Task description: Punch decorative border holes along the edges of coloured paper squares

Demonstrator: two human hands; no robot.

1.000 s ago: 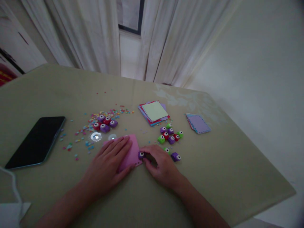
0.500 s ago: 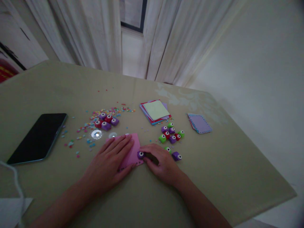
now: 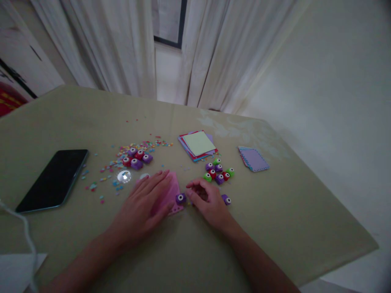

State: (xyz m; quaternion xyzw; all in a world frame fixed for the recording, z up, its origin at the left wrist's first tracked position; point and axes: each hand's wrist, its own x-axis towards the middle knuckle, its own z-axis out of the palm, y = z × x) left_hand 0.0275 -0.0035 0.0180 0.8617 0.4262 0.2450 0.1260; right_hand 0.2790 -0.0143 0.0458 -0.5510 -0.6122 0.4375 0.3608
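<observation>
- Pink paper (image 3: pixel 174 186) is lying under the left hand (image 3: pixel 141 202), which is spreading flat and wide on it, likely so the sheet won't slide.
- A purple punch (image 3: pixel 181 198) is sitting at the paper's edge, between the two hands, maybe because it works from the edge.
- The right hand (image 3: pixel 211 204) is curling just beside the punch; its grip is making a narrow gap, and nothing is showing inside.
- More punches (image 3: pixel 220 179) are sitting past the right hand, seemingly for easy reach.
- Paper bits (image 3: pixel 134 147) are lying past the left hand, perhaps out of its way.
</observation>
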